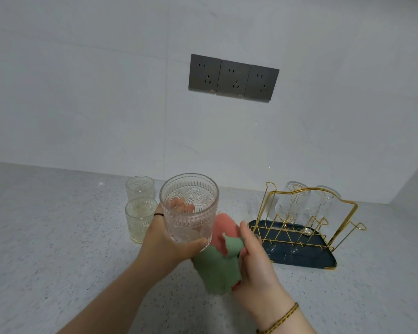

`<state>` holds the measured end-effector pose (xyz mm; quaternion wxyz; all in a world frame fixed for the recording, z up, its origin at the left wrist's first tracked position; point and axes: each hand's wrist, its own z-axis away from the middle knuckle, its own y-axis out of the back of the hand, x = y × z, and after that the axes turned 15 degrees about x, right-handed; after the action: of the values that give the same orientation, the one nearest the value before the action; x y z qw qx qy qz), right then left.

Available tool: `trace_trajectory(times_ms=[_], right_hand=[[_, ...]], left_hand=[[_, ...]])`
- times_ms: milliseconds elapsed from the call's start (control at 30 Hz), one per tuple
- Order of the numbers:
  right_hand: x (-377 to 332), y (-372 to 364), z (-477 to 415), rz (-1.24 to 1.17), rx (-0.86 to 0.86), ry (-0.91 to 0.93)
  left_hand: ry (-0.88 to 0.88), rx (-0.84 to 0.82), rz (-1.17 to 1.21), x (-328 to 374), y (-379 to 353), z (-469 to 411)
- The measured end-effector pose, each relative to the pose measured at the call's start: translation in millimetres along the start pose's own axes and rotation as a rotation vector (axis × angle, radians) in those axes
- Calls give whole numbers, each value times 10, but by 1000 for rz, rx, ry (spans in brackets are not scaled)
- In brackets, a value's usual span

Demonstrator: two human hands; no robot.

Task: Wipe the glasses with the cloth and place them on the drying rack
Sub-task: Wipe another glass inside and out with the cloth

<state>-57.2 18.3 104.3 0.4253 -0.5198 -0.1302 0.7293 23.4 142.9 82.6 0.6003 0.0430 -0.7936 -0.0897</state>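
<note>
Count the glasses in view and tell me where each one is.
5 glasses: one held in the left hand; two upright on the counter behind it; two upside down on the drying rack. Another could hide behind the held one.

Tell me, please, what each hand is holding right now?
Left hand: grips the embossed glass tumbler.
Right hand: holds the green and pink cloth.
</note>
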Motion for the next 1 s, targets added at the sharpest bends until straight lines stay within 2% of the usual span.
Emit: trace_trajectory(times_ms=[100,233,300,400,467,533,633,800,933,1000], right_hand=[[-165,-12,-27,33,144,152],[-444,-181,-47,113,82,371],[-525,-289,-41,296,52,508],[-533,-403,-22,726,0,642],[-539,-410,-4,966,-118,628],[-589,-360,4,1117,-269,538],[-688,-304,25,1187,-372,423],[-722,-295,33,1197,-339,417],[-717,-361,88,1291,-394,484],[-687,-379,61,1299,-334,506]], left_hand=[[-32,15,-27,42,34,51],[-70,-123,-74,8,35,123],[-81,-154,-64,-2,4,148],[-100,-170,-79,-9,-28,163],[-93,-165,-69,-21,-17,154],[-75,-150,-68,-39,14,141],[-39,-133,-65,-73,55,118],[-75,-147,-78,-80,68,106],[-89,-161,-60,-73,68,110],[-105,-170,-57,-80,70,124]])
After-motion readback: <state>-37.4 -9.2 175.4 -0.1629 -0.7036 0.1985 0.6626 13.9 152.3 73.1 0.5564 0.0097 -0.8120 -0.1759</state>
